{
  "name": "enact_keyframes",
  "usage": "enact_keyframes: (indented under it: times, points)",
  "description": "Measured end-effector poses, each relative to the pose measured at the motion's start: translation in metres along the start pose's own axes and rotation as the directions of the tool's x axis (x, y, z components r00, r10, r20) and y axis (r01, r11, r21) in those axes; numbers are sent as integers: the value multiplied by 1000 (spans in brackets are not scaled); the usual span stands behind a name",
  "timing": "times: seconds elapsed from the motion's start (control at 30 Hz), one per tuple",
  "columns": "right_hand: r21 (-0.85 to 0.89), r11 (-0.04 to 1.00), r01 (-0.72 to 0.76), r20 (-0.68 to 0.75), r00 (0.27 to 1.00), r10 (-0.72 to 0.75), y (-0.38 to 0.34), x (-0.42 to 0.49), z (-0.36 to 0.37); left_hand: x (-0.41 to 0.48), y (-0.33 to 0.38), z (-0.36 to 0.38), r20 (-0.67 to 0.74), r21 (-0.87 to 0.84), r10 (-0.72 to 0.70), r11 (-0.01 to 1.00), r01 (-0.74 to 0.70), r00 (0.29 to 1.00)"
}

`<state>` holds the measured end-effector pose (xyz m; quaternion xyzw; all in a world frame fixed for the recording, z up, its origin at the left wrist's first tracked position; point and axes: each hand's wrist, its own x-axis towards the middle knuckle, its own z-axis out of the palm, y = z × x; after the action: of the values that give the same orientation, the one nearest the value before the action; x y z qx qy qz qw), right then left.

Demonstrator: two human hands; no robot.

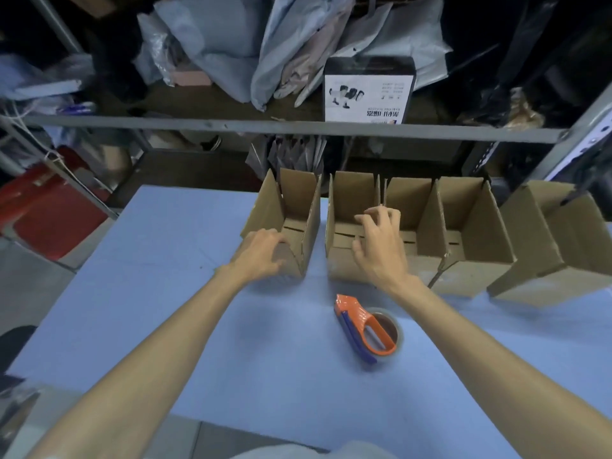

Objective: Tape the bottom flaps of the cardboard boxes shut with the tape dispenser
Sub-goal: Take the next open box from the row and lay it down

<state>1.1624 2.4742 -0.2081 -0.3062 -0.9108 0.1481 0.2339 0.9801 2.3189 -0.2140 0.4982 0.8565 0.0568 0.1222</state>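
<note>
Several open cardboard boxes stand in a row at the far edge of the blue table point(159, 313), flaps up. My left hand point(261, 251) grips the near flap of the leftmost box point(299, 207). My right hand point(379, 243) hovers over the second box point(351, 200) with fingers loosely spread and curled, holding nothing. Further right stand a third box point(470, 223) and a tilted fourth box point(563, 246). The orange and blue tape dispenser point(366, 327) with its clear tape roll lies on the table between my forearms, untouched.
A grey metal shelf rail point(231, 124) runs across behind the boxes. On the shelf are grey plastic bags point(212, 38) and a black and white product box point(369, 91). A red object point(46, 210) sits low at the left, off the table.
</note>
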Motion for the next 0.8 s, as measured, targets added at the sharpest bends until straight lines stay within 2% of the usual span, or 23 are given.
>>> enact_keyframes:
  times: [0.07,0.17,0.3,0.37,0.43,0.53,0.6,0.67,0.73,0.8]
  points:
    - [41,999,26,29,999,-27,-8,-15,3,-3,-3,7,-51,17,-1,1000,2,999]
    - [68,995,70,101,992,-77,-15,-28,5,-8,-3,7,-133,-80,-38,996,28,990]
    - [137,973,188,133,969,-207,-29,-29,5,-27,-6,-19,-242,-82,-13,997,-7,970]
    - [213,944,252,152,946,-286,-44,-25,5,-41,-8,-42,-187,-157,-57,987,27,981]
    - [275,905,323,187,906,-380,-63,-15,6,-54,-8,-64,-40,-237,-77,969,65,996]
    - [395,827,400,302,793,-528,-93,-2,5,-71,-5,-89,54,-94,-22,995,27,998]
    - [553,776,304,377,739,-559,-106,-1,4,-81,-5,-99,101,-102,-9,995,19,995]
    - [659,737,148,413,748,-520,-111,-5,2,-88,-5,-101,77,-177,6,984,7,997]
    - [732,679,59,380,791,-479,-113,-13,3,-99,-6,-96,-91,-340,-24,940,-8,996]
    - [771,637,-4,342,846,-408,-111,-20,6,-107,-6,-83,-213,-498,-126,867,3,969]
